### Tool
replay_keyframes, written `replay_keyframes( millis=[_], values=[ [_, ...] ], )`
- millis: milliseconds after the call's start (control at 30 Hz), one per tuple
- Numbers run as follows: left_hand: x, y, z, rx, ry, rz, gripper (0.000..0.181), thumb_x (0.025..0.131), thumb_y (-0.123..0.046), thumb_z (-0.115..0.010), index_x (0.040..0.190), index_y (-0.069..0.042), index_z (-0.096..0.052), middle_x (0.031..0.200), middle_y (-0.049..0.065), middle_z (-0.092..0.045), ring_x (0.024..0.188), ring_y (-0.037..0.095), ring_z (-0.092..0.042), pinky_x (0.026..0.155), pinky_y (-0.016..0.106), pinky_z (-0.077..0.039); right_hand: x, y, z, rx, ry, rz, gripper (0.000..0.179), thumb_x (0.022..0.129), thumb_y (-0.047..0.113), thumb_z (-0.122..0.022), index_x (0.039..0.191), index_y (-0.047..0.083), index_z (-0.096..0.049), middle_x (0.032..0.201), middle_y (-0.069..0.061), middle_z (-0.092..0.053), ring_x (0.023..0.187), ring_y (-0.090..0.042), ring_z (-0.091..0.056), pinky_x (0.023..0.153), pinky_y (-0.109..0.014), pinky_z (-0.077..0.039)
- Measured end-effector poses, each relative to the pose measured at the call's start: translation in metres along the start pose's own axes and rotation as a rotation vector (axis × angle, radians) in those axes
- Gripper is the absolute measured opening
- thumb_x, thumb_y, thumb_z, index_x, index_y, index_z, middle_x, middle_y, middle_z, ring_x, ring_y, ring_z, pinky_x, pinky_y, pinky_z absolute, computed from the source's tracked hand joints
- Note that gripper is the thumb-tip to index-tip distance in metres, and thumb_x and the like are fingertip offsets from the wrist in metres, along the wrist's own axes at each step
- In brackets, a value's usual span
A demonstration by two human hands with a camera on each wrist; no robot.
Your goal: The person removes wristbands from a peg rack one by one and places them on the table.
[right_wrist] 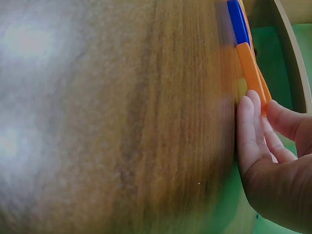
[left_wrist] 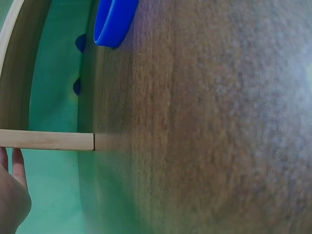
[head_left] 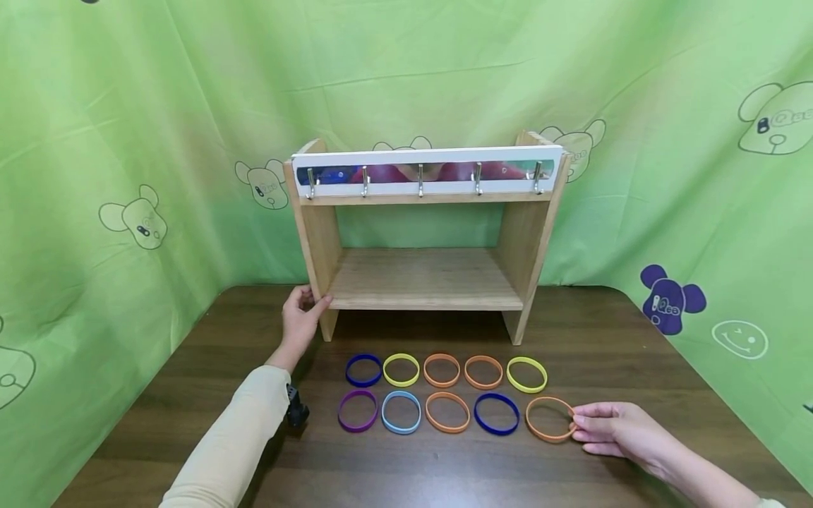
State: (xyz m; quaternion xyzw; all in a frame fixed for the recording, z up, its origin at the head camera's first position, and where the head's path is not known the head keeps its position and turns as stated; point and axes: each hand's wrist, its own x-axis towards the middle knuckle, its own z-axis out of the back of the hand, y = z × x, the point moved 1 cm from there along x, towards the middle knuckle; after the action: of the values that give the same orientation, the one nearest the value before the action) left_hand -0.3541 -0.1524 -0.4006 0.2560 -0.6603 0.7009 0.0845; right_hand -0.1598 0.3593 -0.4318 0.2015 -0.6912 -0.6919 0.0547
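Note:
My left hand [head_left: 300, 328] grips the lower front edge of the left side panel [head_left: 310, 243] of a small wooden shelf, thumb in front and fingers behind. In the left wrist view, part of that hand [left_wrist: 13, 195] shows beside the panel's end [left_wrist: 48, 140]. At the right end of the near row, my right hand [head_left: 625, 432] pinches an orange silicone wristband [head_left: 550, 439] by its right side. The right wrist view shows this wristband [right_wrist: 251, 68] between thumb and fingers, its far end overlapping a dark blue wristband [right_wrist: 238, 22].
Other wristbands lie in two rows before the shelf, among them a purple one [head_left: 358, 428], a light blue one [head_left: 401, 430] and a yellow one [head_left: 527, 389]. Several metal hooks line the shelf's white top rail [head_left: 394, 156]. A green curtain [head_left: 419, 77] hangs behind the brown table [head_left: 406, 473].

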Motion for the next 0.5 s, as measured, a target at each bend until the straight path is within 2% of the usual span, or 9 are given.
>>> replay_keyframes(
  millis=[200,333,400,500],
  values=[
    [-0.007,-0.019,0.000,0.020,0.012,-0.023,0.029,0.083,0.004,-0.073,0.105,0.014,-0.057,0.098,0.023,-0.062,0.087,0.017,-0.054,0.072,0.021,-0.047,0.001,0.003,-0.005,-0.094,-0.097,-0.050,0.021,0.096,0.006,-0.058,0.112,-0.007,-0.064,0.094,-0.002,-0.070,0.085,-0.015,-0.068,0.073,-0.033,-0.056],
    [-0.003,-0.009,0.000,0.023,0.002,-0.015,0.028,0.084,0.001,-0.074,0.105,0.012,-0.059,0.097,0.018,-0.063,0.087,0.014,-0.053,0.075,0.023,-0.047,0.001,0.005,-0.008,-0.167,-0.136,-0.057,0.031,0.095,0.010,-0.060,0.115,-0.014,-0.060,0.093,-0.003,-0.070,0.084,-0.015,-0.068,0.072,-0.034,-0.057],
    [0.000,0.000,0.001,0.017,-0.003,-0.005,0.029,0.084,-0.002,-0.075,0.106,0.009,-0.060,0.098,0.016,-0.063,0.088,0.013,-0.053,0.076,0.024,-0.047,0.001,0.006,-0.009,-0.183,-0.147,-0.060,0.033,0.095,0.010,-0.061,0.115,-0.016,-0.059,0.092,-0.005,-0.070,0.083,-0.015,-0.068,0.071,-0.034,-0.057],
    [0.001,0.004,0.000,0.027,-0.007,-0.013,0.029,0.083,-0.004,-0.076,0.105,0.007,-0.061,0.097,0.012,-0.064,0.088,0.013,-0.054,0.075,0.023,-0.048,0.001,0.007,-0.009,-0.187,-0.154,-0.065,0.033,0.095,0.010,-0.061,0.115,-0.016,-0.059,0.091,-0.005,-0.071,0.082,-0.015,-0.069,0.070,-0.034,-0.057]
  ],
)
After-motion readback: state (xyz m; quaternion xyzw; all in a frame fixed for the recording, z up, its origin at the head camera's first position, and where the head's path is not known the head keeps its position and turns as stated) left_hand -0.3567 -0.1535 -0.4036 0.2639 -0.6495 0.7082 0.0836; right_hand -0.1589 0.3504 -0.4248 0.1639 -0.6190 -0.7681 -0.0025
